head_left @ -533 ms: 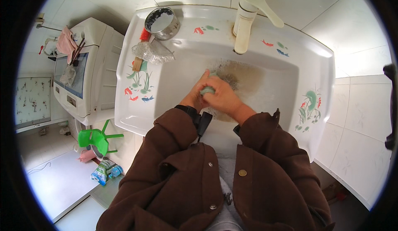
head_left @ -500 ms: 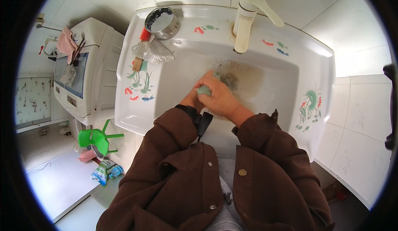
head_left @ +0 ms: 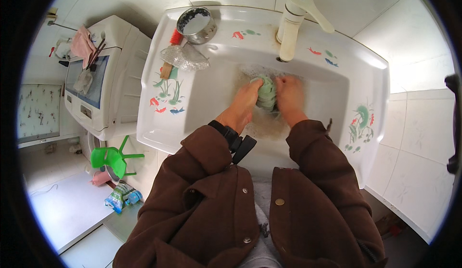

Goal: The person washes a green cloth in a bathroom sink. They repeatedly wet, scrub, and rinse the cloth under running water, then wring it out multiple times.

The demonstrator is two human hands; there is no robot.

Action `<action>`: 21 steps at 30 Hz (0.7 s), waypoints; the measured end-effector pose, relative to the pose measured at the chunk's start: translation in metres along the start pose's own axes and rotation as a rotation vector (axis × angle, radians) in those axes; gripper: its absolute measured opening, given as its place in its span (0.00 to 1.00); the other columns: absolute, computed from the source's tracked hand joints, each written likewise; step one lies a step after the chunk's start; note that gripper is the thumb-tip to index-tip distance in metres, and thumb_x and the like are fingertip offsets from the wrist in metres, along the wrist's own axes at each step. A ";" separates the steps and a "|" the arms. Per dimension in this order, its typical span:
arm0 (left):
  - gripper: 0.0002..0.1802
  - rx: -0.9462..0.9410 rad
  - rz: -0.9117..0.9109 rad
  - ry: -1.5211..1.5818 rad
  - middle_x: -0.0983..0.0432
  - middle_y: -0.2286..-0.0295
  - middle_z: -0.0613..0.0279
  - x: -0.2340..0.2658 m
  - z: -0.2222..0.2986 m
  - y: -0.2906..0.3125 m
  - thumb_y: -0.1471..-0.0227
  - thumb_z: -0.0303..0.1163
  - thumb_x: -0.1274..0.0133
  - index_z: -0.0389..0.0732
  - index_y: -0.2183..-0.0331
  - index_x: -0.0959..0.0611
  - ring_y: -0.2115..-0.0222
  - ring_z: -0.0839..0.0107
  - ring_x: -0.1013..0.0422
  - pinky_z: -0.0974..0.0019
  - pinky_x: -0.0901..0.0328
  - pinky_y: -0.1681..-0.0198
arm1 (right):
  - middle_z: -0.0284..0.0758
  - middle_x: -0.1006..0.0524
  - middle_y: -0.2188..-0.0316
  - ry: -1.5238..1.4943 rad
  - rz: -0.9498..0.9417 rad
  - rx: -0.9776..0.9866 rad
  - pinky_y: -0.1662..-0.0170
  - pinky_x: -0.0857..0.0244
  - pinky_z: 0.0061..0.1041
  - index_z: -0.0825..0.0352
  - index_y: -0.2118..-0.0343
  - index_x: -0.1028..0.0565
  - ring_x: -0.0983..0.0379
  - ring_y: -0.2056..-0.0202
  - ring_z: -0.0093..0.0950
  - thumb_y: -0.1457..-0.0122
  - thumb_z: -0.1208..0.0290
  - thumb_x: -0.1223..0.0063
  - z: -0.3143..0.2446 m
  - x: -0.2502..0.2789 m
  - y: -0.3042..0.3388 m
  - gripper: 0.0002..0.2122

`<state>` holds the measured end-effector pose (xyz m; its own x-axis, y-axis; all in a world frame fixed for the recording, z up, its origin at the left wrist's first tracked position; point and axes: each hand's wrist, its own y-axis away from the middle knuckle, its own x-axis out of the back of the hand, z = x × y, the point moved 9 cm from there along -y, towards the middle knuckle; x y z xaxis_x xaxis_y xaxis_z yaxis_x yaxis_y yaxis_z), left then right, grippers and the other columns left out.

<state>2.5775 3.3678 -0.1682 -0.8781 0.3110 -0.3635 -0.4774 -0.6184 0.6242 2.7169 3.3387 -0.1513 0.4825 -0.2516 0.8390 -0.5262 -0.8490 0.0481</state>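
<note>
A wet, pale green cloth (head_left: 267, 95) is bunched up between my hands, low over the basin of a white sink (head_left: 332, 99). My left hand (head_left: 244, 102) grips its left side, thumb on top. On the other side, my right hand (head_left: 290, 97) is curled against the cloth and blurred by motion; its fingertips are hidden. Cloudy, greyish-brown water with suds (head_left: 260, 123) lies under and around the cloth. Behind my hands rises a cream-coloured faucet (head_left: 290, 32), its lever turned to the right. No stream shows from the spout.
On the sink's back left corner stand a metal pot (head_left: 197, 26) with whitish contents, a silvery mesh scrubber (head_left: 185, 57) and a brush with red bristles and a wooden handle (head_left: 166, 70). Left of the sink are a white washing machine (head_left: 108, 75) and a green plastic stool (head_left: 115, 159).
My hands have moved apart and right, lower into the basin. The cloth, mostly hidden in my clasped hands before, now shows as a bundle between them. Water and suds have spread around it.
</note>
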 end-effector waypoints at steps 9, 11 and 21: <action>0.24 0.257 -0.251 -0.137 0.34 0.56 0.59 -0.036 -0.018 0.033 0.49 0.47 0.49 0.44 0.54 0.30 0.53 0.64 0.39 0.52 0.41 0.53 | 0.41 0.31 0.54 -1.359 -0.773 -0.397 0.55 0.34 0.31 0.70 0.50 0.36 0.31 0.56 0.32 0.47 0.64 0.47 -0.010 -0.029 0.020 0.23; 0.31 0.347 -0.308 -0.215 0.43 0.47 0.57 -0.035 -0.032 0.036 0.50 0.48 0.49 0.43 0.48 0.34 0.46 0.60 0.46 0.45 0.45 0.49 | 0.41 0.31 0.54 -1.371 -0.722 -0.388 0.54 0.34 0.30 0.71 0.50 0.37 0.31 0.56 0.32 0.50 0.69 0.45 -0.001 -0.019 0.010 0.25; 0.38 0.351 0.134 -0.105 0.59 0.42 0.52 0.028 -0.059 0.002 0.49 0.48 0.50 0.49 0.43 0.46 0.42 0.46 0.59 0.37 0.53 0.45 | 0.47 0.29 0.58 -0.252 -0.472 -0.216 0.54 0.36 0.29 0.73 0.52 0.35 0.30 0.58 0.36 0.55 0.81 0.52 0.085 -0.044 0.012 0.23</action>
<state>2.5536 3.3329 -0.2176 -0.9232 0.3276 -0.2008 -0.3233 -0.3800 0.8666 2.7488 3.3001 -0.2340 0.8378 0.0064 0.5460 -0.3313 -0.7889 0.5176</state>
